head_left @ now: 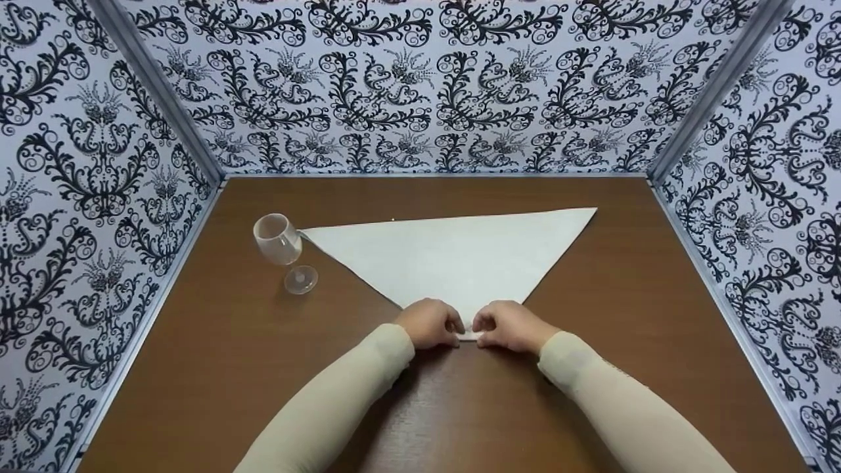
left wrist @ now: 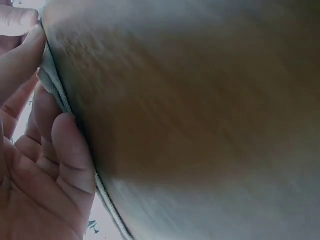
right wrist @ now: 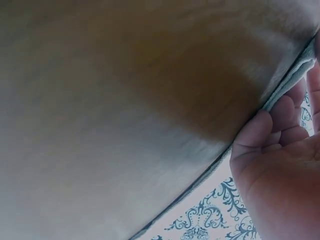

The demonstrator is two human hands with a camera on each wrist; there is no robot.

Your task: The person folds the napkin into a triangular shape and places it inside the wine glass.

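Note:
A white cloth napkin (head_left: 453, 256), folded into a triangle, lies on the brown table with its long edge toward the back wall. At its near corner, which is turned over into a short flat fold, both hands work side by side. My left hand (head_left: 430, 323) pinches the left end of this fold between thumb and curled fingers. The right end is pinched by my right hand (head_left: 516, 326) in the same way, with a small gap between the two hands. Both wrist views show the layered cloth edge (left wrist: 54, 80) at the fingers; the palms hide part of it.
A clear stemmed glass (head_left: 278, 240) stands at the left, close to the napkin's left corner. The wooden table (head_left: 631, 289) is bordered by patterned black-and-white walls (head_left: 407, 85) at the back and both sides.

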